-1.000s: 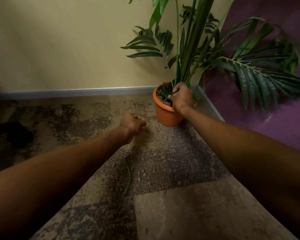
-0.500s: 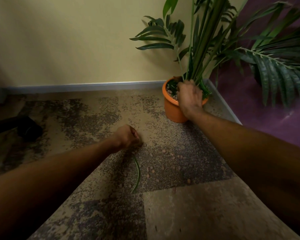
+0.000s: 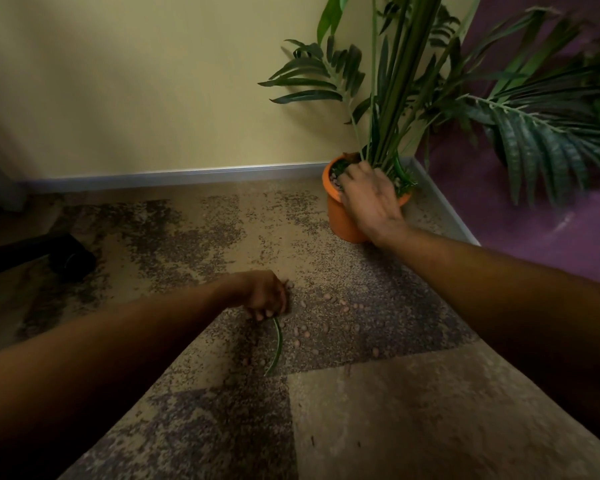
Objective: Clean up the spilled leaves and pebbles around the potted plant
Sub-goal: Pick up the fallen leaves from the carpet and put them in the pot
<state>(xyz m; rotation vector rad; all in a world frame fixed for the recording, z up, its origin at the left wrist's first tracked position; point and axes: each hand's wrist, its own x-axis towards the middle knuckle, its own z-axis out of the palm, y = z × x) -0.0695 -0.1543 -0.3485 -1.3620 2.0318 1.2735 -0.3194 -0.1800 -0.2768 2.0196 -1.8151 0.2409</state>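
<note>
The left hand (image 3: 265, 296) sat low at the centre of the frame, fingers curled down onto the carpet (image 3: 395, 410) and pinching the top end of a thin green leaf (image 3: 277, 348), which trailed toward the lower centre; small brown pebbles (image 3: 329, 308) lay scattered just right of it. The right hand (image 3: 369, 197) lay flat and unclenched over the near rim of the orange pot (image 3: 342, 220) in the upper right, fingers spread among the plant stems (image 3: 392, 109), gripping nothing that could be seen; a dark object (image 3: 66, 256) lay at the left edge.
</note>
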